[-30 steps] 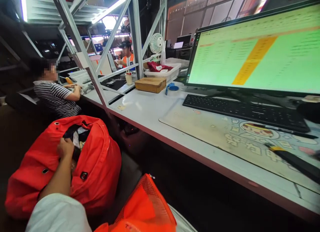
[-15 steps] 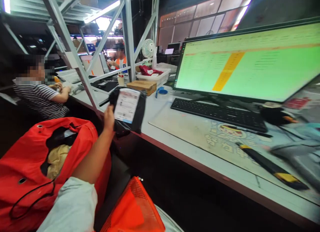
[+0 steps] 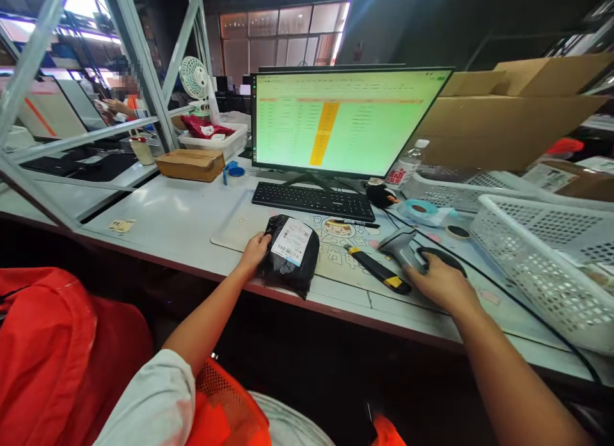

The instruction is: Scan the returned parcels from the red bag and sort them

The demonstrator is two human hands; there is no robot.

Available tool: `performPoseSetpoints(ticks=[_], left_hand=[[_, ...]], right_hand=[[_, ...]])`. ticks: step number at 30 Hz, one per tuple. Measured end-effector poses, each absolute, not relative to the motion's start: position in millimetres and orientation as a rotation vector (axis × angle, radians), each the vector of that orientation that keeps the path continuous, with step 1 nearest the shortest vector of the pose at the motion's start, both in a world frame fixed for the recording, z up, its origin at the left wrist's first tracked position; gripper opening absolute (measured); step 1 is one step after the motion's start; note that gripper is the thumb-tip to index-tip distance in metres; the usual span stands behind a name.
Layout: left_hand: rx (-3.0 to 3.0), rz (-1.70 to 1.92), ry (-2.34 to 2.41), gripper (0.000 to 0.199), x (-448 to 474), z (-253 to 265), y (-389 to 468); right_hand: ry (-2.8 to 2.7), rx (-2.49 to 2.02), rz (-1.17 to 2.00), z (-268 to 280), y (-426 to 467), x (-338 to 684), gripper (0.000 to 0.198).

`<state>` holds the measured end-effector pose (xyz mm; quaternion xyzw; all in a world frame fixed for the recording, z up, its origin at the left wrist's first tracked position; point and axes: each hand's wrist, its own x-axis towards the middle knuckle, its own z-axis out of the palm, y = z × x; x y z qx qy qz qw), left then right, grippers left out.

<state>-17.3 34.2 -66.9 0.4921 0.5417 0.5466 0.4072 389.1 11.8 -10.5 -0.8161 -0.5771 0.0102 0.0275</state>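
Observation:
My left hand (image 3: 256, 254) grips the left edge of a black plastic parcel (image 3: 309, 263) at the front of the desk. A white shipping label (image 3: 291, 241) faces up on the parcel. My right hand (image 3: 444, 281) is closed around the handle of a grey barcode scanner (image 3: 401, 244), which points toward the monitor side. Between the two hands lies a black and yellow utility knife (image 3: 378, 270) on the desk mat (image 3: 330, 267). The fingers under the scanner's handle are partly hidden.
A monitor (image 3: 330, 123) and keyboard (image 3: 311, 201) stand behind the parcel. White plastic baskets (image 3: 537, 267) and a large cardboard box (image 3: 499, 126) are at right. A cardboard carton (image 3: 190, 165) sits left. A red bag (image 3: 48, 350) is beside me; a person (image 3: 125, 94) works beyond the rack.
My view has turned right. The parcel in my left hand has moved from above the desk's left edge to in front of the keyboard. My right hand has come into view, holding the scanner.

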Motion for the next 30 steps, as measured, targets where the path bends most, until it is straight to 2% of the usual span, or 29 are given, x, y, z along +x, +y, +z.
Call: performPoseSetpoints(ticks=[2,6,10,12,15,18,21,26,30], left_hand=[[1.276,1.349,1.394,0.032,-17.7,-72.3,35.5],[1.323,1.313,1.433,0.035,-19.2,-74.5,33.5],[1.358,1.291,1.441,0.035,-18.6,-73.5,29.0],[1.376,1.293,1.444,0.035,-18.1,-73.5,27.2],[1.400,1.303,1.447,0.034,-17.7,-74.1,25.6],[1.426,1.310,1.445,0.034,-17.4,-75.4,25.2],[1.445,1.311,1.446,0.035,-17.3,-76.3,24.9],[1.447,1.287,1.448,0.034,-17.0,-75.0,23.7],[1.445,1.277,1.456,0.033,-16.2,-73.6,23.3]], right_hand=[[-1.794,-2.576,0.109,-11.1,21.2,379.4,0.068],[-1.799,-2.609,0.155,0.0,37.9,365.0,0.054],[-1.796,-2.491,0.386,41.4,35.9,359.9,0.037],[-1.849,-2.251,0.694,69.7,25.3,354.9,0.041],[-1.979,-1.913,1.183,106.0,5.5,334.5,0.063],[-2.076,-1.786,1.408,125.8,-7.6,303.1,0.075],[-2.157,-1.759,1.411,133.1,-11.2,278.0,0.074],[-2.247,-1.774,1.223,138.8,-11.8,265.7,0.069],[-2.232,-1.747,1.257,135.1,-5.9,271.2,0.068]])
